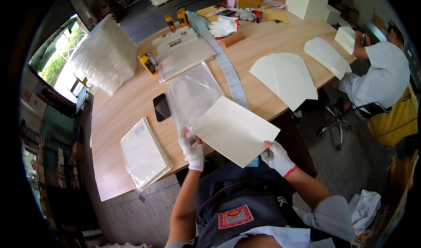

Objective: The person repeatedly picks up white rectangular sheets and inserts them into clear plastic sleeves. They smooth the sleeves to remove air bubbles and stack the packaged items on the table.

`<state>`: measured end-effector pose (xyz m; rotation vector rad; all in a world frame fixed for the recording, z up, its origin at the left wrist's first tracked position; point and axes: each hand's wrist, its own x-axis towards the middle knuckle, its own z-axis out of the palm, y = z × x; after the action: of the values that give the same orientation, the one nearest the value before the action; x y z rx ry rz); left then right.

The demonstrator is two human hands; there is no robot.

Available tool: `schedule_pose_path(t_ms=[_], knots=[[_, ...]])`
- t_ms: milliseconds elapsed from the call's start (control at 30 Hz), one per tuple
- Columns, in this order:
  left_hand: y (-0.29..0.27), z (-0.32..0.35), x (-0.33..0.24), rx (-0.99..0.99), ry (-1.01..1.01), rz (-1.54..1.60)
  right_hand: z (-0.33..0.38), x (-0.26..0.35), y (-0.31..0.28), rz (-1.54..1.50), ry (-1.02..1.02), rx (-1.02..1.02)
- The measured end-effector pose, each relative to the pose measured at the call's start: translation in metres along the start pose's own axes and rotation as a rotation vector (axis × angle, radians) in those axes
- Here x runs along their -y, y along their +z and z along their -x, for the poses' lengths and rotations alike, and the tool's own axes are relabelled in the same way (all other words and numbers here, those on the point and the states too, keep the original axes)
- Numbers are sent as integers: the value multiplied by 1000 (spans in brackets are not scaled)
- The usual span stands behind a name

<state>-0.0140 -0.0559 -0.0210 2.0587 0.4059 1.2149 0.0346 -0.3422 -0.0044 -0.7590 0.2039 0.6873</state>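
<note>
Here, right hand clamps white sheet, extending leftward; left hand pinches clear sleeve.

The sheet mid-frame is plain creamy white; the left hand and right hand are gloved in white, the right with a red cuff edge; the plastic sleeve is clear, streaked with pale glare; the counter shows light tan wood grain; the phone is black; the bottle at upper left is yellow and black; the roll at top centre is terracotta; the apron at bottom is dark navy, its patch red-bordered and multicoloured; the sack at right is yellow.
</note>
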Motion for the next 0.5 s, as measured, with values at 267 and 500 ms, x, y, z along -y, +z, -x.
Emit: schedule_pose_path(t_ms=[267, 500], knots=[[43, 26, -25, -72, -879, 971, 0, 4, 11, 105, -21, 21], [19, 35, -38, -4, -923, 772, -17, 11, 22, 211, 25, 21]])
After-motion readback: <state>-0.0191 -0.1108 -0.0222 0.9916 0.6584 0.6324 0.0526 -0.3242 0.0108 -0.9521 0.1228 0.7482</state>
